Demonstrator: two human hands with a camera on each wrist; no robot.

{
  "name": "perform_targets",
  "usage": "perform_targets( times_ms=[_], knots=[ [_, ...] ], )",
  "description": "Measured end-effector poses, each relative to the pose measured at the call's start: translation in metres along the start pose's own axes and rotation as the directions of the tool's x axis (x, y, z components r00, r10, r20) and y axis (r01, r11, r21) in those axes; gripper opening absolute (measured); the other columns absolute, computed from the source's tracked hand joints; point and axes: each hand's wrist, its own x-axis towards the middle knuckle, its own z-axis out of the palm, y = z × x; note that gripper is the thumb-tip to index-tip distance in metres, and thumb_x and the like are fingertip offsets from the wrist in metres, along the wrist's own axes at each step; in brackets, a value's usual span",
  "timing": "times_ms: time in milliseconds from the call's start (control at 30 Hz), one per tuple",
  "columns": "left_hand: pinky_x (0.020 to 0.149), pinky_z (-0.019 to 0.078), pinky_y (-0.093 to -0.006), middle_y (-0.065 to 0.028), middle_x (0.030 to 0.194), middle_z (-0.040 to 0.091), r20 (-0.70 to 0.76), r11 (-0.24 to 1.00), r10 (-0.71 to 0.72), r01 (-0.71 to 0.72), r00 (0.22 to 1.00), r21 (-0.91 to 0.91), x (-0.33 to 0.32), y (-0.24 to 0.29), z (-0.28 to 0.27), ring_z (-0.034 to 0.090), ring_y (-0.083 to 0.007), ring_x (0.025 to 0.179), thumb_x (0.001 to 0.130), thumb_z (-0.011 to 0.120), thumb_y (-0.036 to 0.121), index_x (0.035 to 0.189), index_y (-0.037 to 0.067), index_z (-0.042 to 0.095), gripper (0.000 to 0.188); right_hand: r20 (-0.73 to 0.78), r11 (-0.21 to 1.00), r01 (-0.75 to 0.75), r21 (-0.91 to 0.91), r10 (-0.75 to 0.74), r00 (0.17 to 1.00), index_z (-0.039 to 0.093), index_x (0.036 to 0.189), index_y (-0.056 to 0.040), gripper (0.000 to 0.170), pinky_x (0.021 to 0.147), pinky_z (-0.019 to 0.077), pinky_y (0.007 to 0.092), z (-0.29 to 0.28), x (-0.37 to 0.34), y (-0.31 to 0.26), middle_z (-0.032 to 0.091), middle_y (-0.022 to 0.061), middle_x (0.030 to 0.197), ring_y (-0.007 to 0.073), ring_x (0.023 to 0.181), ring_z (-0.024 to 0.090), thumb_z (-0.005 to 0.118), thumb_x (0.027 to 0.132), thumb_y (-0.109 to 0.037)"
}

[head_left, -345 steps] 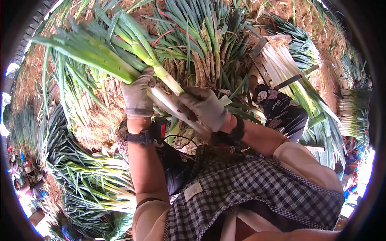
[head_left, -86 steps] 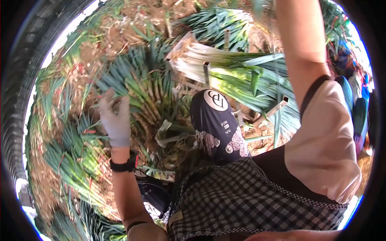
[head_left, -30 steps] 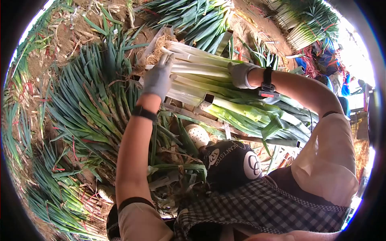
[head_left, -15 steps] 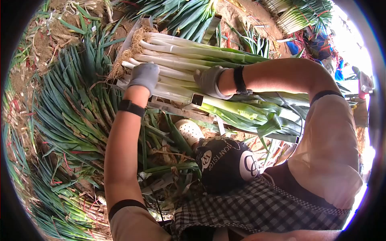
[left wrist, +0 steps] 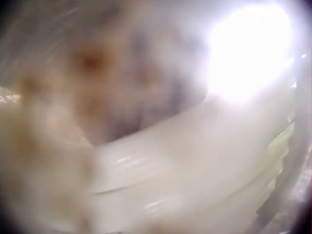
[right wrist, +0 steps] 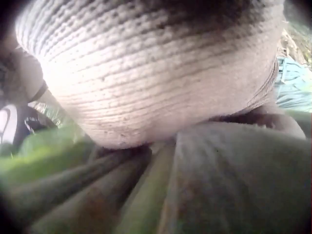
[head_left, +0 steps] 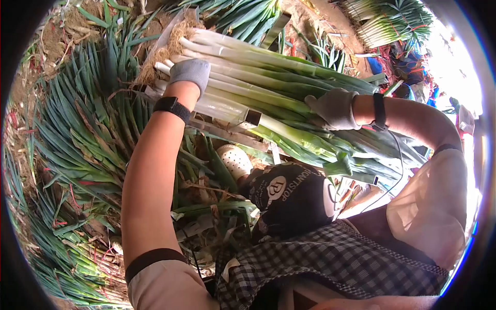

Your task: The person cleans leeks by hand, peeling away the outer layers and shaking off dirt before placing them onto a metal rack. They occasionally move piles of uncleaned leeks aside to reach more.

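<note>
Gloved hands rest on a load of leeks [head_left: 243, 75] lying lengthwise in a metal frame [head_left: 227, 132].
The left hand [head_left: 190, 72] bends down over the white shanks near the frame's left end, close to the shaggy roots [head_left: 178, 39]; its fingers are hidden and the left wrist view is blurred, so its grip cannot be told. The right hand [head_left: 335, 109] lies on the green leaves [head_left: 294, 88] well apart; whether it clamps them cannot be told. A pale perforated shoe [head_left: 235, 160] stands beside the frame's near edge.
</note>
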Motion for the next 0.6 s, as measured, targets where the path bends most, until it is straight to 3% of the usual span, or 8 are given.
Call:
perform_targets(
  times_ms=[133,167,267,333,367,433,533,600],
  knots=[
    [0.092,0.0409,-0.0514,-0.0201,0.109,0.062,-0.224,0.988,0.055,-0.020,0.973,0.156,0.026,-0.011,0.035,0.058,-0.0377,0.105,0.085,0.048,0.013,0.101,0.008,0.067,0.026,0.144,0.983,-0.087,-0.160,0.110,0.983,0.038,0.131,-0.0009,0.054,0.074,0.0489,0.0428,0.031,0.036,0.030,0.063,0.0199,0.082,0.0337,0.081,0.063,0.041,0.093,-0.039],
    [0.088,0.0456,-0.0422,-0.0174,0.102,0.065,-0.231,0.993,0.098,-0.079,0.968,0.090,0.021,-0.015,0.034,0.064,-0.0318,0.095,0.085,0.050,0.017,0.096,0.006,0.068,0.023,0.109,0.914,0.107,-0.391,-0.070,0.992,0.035,0.133,-0.0007,0.049,0.071,0.0490,0.0435,0.032,0.038,0.031,0.062,0.0219,0.082,0.0365,0.081,0.063,0.043,0.091,-0.027],
    [0.081,0.0487,-0.0369,-0.0163,0.100,0.065,-0.298,0.996,0.032,-0.056,0.954,-0.071,0.003,-0.030,0.045,0.064,-0.0312,0.093,0.083,0.057,0.022,0.098,0.004,0.067,0.026,0.019,0.970,-0.219,0.101,0.219,0.976,0.034,0.133,-0.0026,0.045,0.072,0.0487,0.0441,0.023,0.025,0.014,0.061,0.0242,0.086,0.0394,0.083,0.062,0.042,0.090,-0.013],
    [0.077,0.0500,-0.0376,-0.0155,0.095,0.066,-0.862,0.853,-0.035,-0.434,0.506,-0.289,-0.043,-0.046,0.076,0.065,-0.0317,0.085,0.080,0.064,0.024,0.100,0.004,0.067,0.029,-0.007,0.971,-0.202,0.126,0.205,0.979,0.036,0.131,-0.0025,0.043,0.076,0.0479,0.0441,0.010,0.013,-0.004,0.061,0.0247,0.092,0.0404,0.087,0.061,0.044,0.091,-0.017],
    [0.080,0.0504,-0.0363,-0.0139,0.099,0.066,-0.796,0.880,-0.183,-0.265,0.577,-0.394,-0.087,-0.049,0.075,0.064,-0.0318,0.088,0.080,0.062,0.028,0.103,0.010,0.068,0.029,-0.041,0.973,-0.194,0.122,0.200,0.979,0.037,0.130,-0.0023,0.043,0.078,0.0474,0.0442,0.011,0.014,-0.009,0.061,0.0250,0.096,0.0410,0.089,0.060,0.045,0.091,-0.020],
    [0.079,0.0493,-0.0350,-0.0138,0.095,0.067,-0.674,0.582,-0.503,-0.365,0.541,-0.727,-0.165,-0.056,0.112,0.064,-0.0305,0.086,0.079,0.066,0.023,0.099,0.007,0.068,0.026,-0.138,0.986,-0.161,-0.043,0.154,0.978,0.039,0.128,-0.0017,0.046,0.082,0.0463,0.0440,0.011,0.004,-0.015,0.057,0.0255,0.109,0.0417,0.095,0.058,0.049,0.090,-0.024],
    [0.075,0.0501,-0.0311,-0.0141,0.092,0.068,-0.501,0.628,-0.573,-0.044,0.648,-0.777,-0.284,-0.089,0.161,0.066,-0.0221,0.082,0.079,0.068,0.022,0.099,0.006,0.068,0.025,-0.372,0.984,-0.138,0.115,0.172,0.912,0.040,0.127,-0.0020,0.047,0.086,0.0445,0.0436,0.005,-0.013,-0.016,0.051,0.0260,0.120,0.0396,0.105,0.054,0.053,0.087,-0.023],
    [0.070,0.0505,-0.0284,-0.0117,0.089,0.069,-0.382,0.505,-0.674,0.016,0.632,-0.863,-0.354,-0.127,0.168,0.066,-0.0165,0.077,0.079,0.068,0.021,0.098,0.006,0.069,0.024,-0.453,0.954,-0.214,-0.209,0.100,0.886,0.044,0.125,-0.0034,0.044,0.085,0.0447,0.0423,-0.031,-0.039,-0.037,0.055,0.0211,0.114,0.0365,0.101,0.056,0.052,0.088,-0.024]
  ],
)
